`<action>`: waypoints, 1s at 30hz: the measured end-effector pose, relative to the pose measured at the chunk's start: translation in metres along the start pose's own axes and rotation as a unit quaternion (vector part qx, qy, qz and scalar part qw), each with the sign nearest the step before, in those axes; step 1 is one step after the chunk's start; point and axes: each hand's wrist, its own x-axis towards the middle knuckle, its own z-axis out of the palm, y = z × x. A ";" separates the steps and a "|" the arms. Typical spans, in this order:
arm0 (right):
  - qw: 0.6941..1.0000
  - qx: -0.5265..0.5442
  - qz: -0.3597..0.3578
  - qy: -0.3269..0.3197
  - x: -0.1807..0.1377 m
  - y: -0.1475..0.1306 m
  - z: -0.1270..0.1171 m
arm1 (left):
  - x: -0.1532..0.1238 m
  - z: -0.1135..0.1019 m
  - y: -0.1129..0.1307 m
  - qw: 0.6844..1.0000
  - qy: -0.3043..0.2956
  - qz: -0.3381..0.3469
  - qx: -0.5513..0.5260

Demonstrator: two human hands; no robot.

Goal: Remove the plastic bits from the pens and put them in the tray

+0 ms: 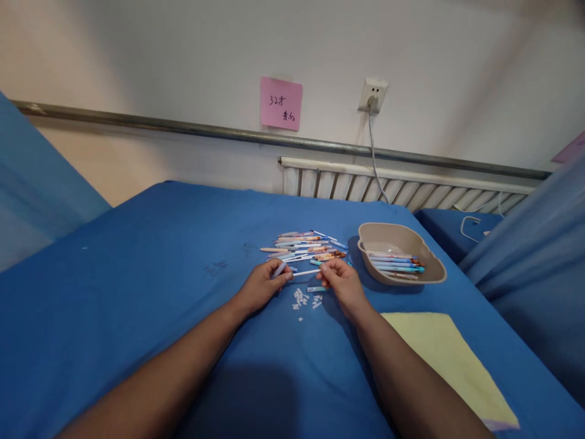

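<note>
A thin white pen refill [307, 273] stretches between my two hands above the blue cloth. My left hand [265, 281] is closed, pinching the refill's left end, and a pale bluish pen barrel [279, 269] also sticks up from its grip. The fingers of my right hand [339, 279] are closed round the refill's right end. Just beyond the hands lies a pile of pen parts and pens [301, 245], mixed with white refills. Small white bits [300, 297] are scattered on the cloth nearer to me. A light green pen part [316, 289] lies beside my right fingers.
To the right stands a beige plastic basket [397, 235] with several pens [395, 266] inside. A yellow cloth [450, 353] lies in front of it, near my right forearm. The blue-covered table [137, 292] meets a wall with a radiator [329, 180], a rail and a plugged socket.
</note>
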 end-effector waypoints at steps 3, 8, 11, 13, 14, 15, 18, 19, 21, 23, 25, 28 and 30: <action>0.999 0.039 0.035 0.001 -0.001 0.002 0.002 | -0.001 0.000 0.001 1.000 0.011 -0.002 0.010; 0.994 0.079 0.075 0.008 -0.005 0.002 0.006 | -0.003 0.001 0.002 0.999 0.028 0.019 0.040; 0.991 0.101 0.091 0.007 -0.004 0.000 0.005 | -0.004 0.001 0.002 1.000 0.014 0.020 0.007; 0.989 0.115 0.096 0.008 -0.003 -0.001 0.003 | -0.004 -0.002 0.003 1.000 0.011 0.018 -0.017; 0.988 0.122 0.096 0.011 -0.003 -0.002 0.001 | -0.004 -0.004 0.004 0.999 0.010 0.014 -0.029; 0.987 0.128 0.095 0.012 -0.002 -0.003 0.000 | -0.004 -0.007 0.004 0.999 0.007 0.009 -0.043; 0.986 0.143 0.081 0.018 0.001 -0.005 -0.005 | -0.003 -0.015 0.004 0.998 -0.013 -0.005 -0.068; 0.986 0.145 0.073 0.023 0.001 -0.006 -0.006 | -0.002 -0.017 0.004 0.998 -0.019 -0.007 -0.066; 0.988 0.141 0.056 0.036 0.002 -0.007 -0.008 | -0.001 -0.019 0.003 0.998 -0.026 -0.009 -0.050; 0.990 0.128 0.041 0.046 0.003 -0.007 -0.009 | -0.001 -0.019 0.002 0.999 -0.031 -0.006 -0.033; 0.992 0.114 0.030 0.050 0.003 -0.007 -0.008 | 0.000 -0.017 0.002 0.999 -0.039 0.002 -0.018; 0.993 0.100 0.020 0.053 0.003 -0.008 -0.008 | -0.001 -0.015 0.002 0.998 -0.051 0.019 0.014; 0.994 0.093 0.018 0.055 0.003 -0.008 -0.008 | -0.001 -0.014 0.002 0.997 -0.055 0.030 0.035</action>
